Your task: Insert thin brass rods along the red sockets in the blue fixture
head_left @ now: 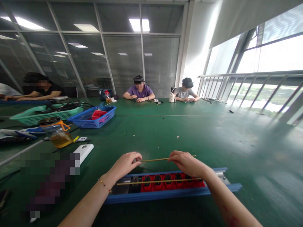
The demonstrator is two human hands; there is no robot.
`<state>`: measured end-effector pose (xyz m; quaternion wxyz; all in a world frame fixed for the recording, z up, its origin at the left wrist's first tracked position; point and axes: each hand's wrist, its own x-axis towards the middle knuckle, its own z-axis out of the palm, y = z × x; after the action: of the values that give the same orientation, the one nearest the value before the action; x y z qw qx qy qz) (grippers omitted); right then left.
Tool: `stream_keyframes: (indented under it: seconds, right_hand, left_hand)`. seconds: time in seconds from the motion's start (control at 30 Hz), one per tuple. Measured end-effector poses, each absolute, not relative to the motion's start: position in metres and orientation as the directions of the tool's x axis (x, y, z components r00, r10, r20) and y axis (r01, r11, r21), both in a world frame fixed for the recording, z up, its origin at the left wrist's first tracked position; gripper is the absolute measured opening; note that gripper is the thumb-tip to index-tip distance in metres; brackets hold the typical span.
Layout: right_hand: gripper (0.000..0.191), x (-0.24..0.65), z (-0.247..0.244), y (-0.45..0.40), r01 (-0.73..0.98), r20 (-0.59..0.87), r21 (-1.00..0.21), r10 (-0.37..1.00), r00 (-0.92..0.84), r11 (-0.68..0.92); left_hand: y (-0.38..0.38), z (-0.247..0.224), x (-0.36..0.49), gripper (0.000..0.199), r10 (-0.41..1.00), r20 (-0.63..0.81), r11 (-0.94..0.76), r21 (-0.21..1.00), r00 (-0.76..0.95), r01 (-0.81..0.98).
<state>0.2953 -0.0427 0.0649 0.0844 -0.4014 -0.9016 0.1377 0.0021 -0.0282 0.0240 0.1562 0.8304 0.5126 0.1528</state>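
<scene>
Left hand: at 7 o'clock from the middle of the view, above the tray's far edge; its fingers pinch the near end of the held rod. A beaded bracelet (104,184) circles the wrist.
Right hand (182,160): at 5 o'clock; its fingers grasp the same rod, with a short end showing past them toward 3.
Held rod (155,160): thin, tan, spanning both hands at 6 o'clock, tipped slightly up at its 3 o'clock end.
Tray (151,197): on the worktop at 6 o'clock, long, with blue sides, nearer the wearer than the held rod.
Second rod (129,183): inside the tray's outline, running lengthwise from 9 to 3 over the red holders (163,188).
Black block (134,189): in the tray, just beside the holders on their 9 o'clock side.
Worktop (213,138): green and glossy.
Power bank (86,150): white, at 8 o'clock, partly masked by pixelation.
Jar (62,138): amber liquid inside, between 8 and 9.
Blue basket (94,123): at 9, with a red box (98,114) in it.
Green basket (26,119): farther out at 9, holding dark cables.
Co-workers: seated near 10, 11 and 2.
</scene>
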Motion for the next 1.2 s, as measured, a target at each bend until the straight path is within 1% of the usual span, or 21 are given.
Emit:
stream_keyframes:
  seconds: [0.13, 0.2, 0.3, 0.4, 0.5, 0.57, 0.7, 0.77, 0.83, 0.97, 1.07, 1.2]
  right_hand:
    - [0.037, 0.289, 0.067, -0.048, 0.696, 0.039, -0.301, 0.738, -0.673, 0.651]
    - [0.036, 0.288, 0.068, -0.05, 0.703, 0.036, -0.278, 0.738, -0.673, 0.655]
    - [0.03, 0.29, 0.076, -0.054, 0.705, 0.06, -0.259, 0.74, -0.67, 0.66]
    - [0.024, 0.298, 0.089, -0.06, 0.692, 0.081, -0.276, 0.733, -0.675, 0.667]
    - [0.021, 0.305, 0.101, -0.069, 0.673, 0.015, -0.292, 0.707, -0.707, 0.679]
    - [0.02, 0.306, 0.106, -0.075, 0.675, -0.033, -0.28, 0.696, -0.718, 0.683]
    - [0.021, 0.299, 0.105, -0.084, 0.699, -0.078, -0.219, 0.702, -0.708, 0.681]
    - [0.017, 0.293, 0.1, -0.086, 0.705, -0.087, -0.179, 0.703, -0.706, 0.686]
    - [0.014, 0.287, 0.095, -0.086, 0.709, -0.082, -0.134, 0.705, -0.704, 0.693]
    - [0.014, 0.283, 0.093, -0.087, 0.699, -0.065, -0.081, 0.696, -0.715, 0.71]
    - [0.015, 0.288, 0.1, -0.087, 0.703, -0.021, -0.09, 0.704, -0.71, 0.706]
    - [0.016, 0.304, 0.109, -0.083, 0.752, 0.049, -0.125, 0.761, -0.646, 0.647]
  left_hand:
    - [-0.027, 0.023, 0.001, 0.016, 0.898, 0.074, -0.425, 0.408, 0.435, 0.808]
    - [-0.027, 0.023, 0.002, 0.017, 0.896, 0.059, -0.426, 0.394, 0.44, 0.814]
    - [-0.027, 0.023, 0.002, 0.017, 0.904, 0.044, -0.41, 0.377, 0.426, 0.831]
    - [-0.026, 0.02, 0.001, 0.016, 0.908, 0.051, -0.406, 0.346, 0.415, 0.846]
    - [-0.025, 0.018, -0.001, 0.015, 0.917, 0.052, -0.392, 0.304, 0.396, 0.868]
    - [-0.025, 0.017, 0.0, 0.015, 0.928, 0.042, -0.365, 0.287, 0.369, 0.885]
    - [-0.025, 0.018, 0.001, 0.012, 0.947, 0.013, -0.312, 0.266, 0.32, 0.912]
    - [-0.026, 0.019, 0.001, 0.008, 0.951, 0.016, -0.302, 0.258, 0.308, 0.918]
    - [-0.026, 0.018, 0.001, 0.007, 0.953, 0.027, -0.298, 0.26, 0.301, 0.919]
    - [-0.025, 0.016, -0.002, 0.018, 0.941, 0.024, -0.328, 0.304, 0.337, 0.895]
    - [-0.025, 0.014, -0.003, 0.016, 0.938, -0.008, -0.325, 0.329, 0.346, 0.887]
    - [-0.023, 0.014, -0.003, 0.015, 0.941, -0.02, -0.311, 0.339, 0.337, 0.888]
